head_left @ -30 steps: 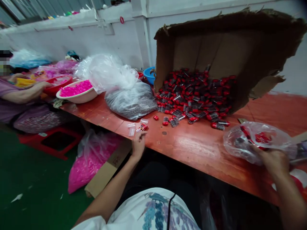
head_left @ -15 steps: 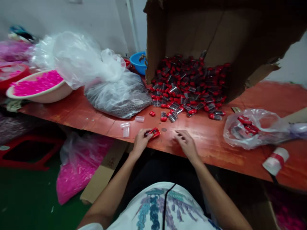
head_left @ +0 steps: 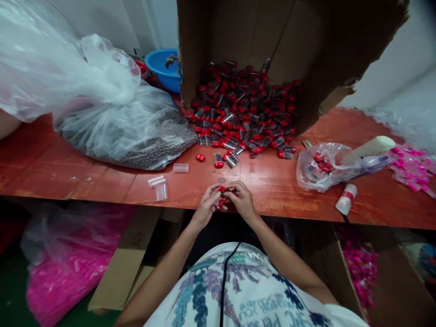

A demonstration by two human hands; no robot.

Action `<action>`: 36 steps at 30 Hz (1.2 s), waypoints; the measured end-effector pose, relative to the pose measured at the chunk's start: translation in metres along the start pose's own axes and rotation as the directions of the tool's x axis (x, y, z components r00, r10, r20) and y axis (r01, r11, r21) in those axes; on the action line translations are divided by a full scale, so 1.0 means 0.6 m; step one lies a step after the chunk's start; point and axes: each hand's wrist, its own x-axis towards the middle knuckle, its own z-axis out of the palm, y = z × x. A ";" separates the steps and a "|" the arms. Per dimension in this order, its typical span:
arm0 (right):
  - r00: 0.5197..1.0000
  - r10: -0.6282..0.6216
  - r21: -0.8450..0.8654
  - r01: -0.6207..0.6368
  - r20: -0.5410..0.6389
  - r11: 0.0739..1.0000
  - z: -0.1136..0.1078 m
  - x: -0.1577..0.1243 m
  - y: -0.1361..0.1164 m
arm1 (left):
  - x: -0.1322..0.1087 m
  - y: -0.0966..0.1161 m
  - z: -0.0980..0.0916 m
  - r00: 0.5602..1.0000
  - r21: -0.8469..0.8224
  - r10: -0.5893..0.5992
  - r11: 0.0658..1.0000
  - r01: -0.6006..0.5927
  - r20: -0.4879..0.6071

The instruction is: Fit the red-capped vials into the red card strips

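Note:
My left hand (head_left: 205, 207) and my right hand (head_left: 243, 201) meet at the near edge of the red-brown table (head_left: 85, 181), both pinched on a small red-capped piece (head_left: 222, 196) held between them. Just beyond, a pile of red-capped clear tubes (head_left: 243, 113) spills from a torn cardboard box (head_left: 272, 41) lying on its side. A few loose tubes (head_left: 225, 160) and a red cap (head_left: 200, 157) lie in front of the pile. Three clear empty tubes (head_left: 159, 186) lie left of my hands.
A big clear bag of dark small parts (head_left: 129, 131) lies at the left. A blue bowl (head_left: 163, 68) stands behind it. At the right lie a small plastic bag with red pieces (head_left: 320, 165), a white roll (head_left: 345, 200) and pink pieces (head_left: 412, 168). Under the table are cardboard boxes and pink-filled bags (head_left: 61, 281).
My right hand has come from the small plastic bag at the right over to my left hand. Both now grip the red piece together. The view has tilted down and to the right.

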 end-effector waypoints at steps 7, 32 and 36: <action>0.993 -0.121 -0.071 0.119 -0.017 0.990 -0.007 -0.005 0.005 | 0.005 -0.007 0.016 0.999 -0.152 -0.041 0.988 0.041 0.004; 0.955 -0.265 -0.181 0.286 0.130 0.941 -0.070 -0.036 -0.020 | -0.023 0.004 0.072 0.988 -0.201 -0.156 0.967 0.155 0.010; 0.977 -0.192 0.001 0.193 0.088 0.981 -0.065 -0.052 -0.027 | -0.038 0.014 0.069 0.981 -0.142 -0.177 0.972 0.186 0.078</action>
